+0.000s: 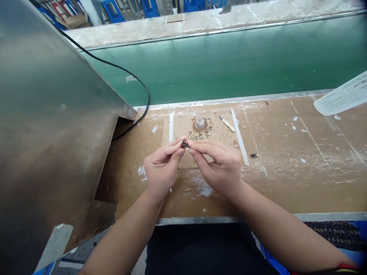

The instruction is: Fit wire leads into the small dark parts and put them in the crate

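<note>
Between the fingertips of both hands is a small dark part (184,144) with a brassy glint, too small to name. My left hand (163,164) pinches its left end. My right hand (219,162) pinches a thin dark piece at its right side. Beyond the hands, a small clear cup (200,123) stands in a brown stain on a cardboard sheet (183,124). To its right lies a small knife (227,123) with a pale handle. Another small dark part (254,155) rests on the table right of my right hand.
A large metal panel (57,95) rises at left, with a black cable (120,68) looping from it. Behind the cardboard-covered table (301,183) runs a green conveyor belt (229,65). A pale printed sheet (344,95) juts in at right. Blue stools (113,10) stand at the back.
</note>
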Available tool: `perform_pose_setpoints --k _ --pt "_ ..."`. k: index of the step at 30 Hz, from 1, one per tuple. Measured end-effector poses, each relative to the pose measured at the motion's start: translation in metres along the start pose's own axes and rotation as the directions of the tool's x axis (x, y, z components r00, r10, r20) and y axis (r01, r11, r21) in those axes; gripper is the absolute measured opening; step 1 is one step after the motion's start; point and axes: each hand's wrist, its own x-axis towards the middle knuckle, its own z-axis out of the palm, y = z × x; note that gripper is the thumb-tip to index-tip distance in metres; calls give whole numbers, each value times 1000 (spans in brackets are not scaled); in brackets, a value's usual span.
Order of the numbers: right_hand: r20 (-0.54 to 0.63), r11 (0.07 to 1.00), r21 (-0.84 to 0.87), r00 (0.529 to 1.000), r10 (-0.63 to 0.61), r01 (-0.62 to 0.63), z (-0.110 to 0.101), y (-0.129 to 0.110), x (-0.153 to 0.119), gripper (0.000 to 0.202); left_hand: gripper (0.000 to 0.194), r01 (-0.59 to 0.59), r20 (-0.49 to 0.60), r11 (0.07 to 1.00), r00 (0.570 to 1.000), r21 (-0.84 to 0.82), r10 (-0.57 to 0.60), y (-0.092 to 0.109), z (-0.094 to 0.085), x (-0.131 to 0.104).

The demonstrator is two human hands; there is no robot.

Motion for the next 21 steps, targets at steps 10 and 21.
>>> perform_pose_setpoints --k 10,21 --pt "-40 997 53 998 51 -49 -5 8 3 15 44 -95 107 991 991 94 85 3 7 3" --pt "-186 828 491 896 403 -270 -91 7 -18 14 46 -345 239 882 931 320 278 20 7 1"
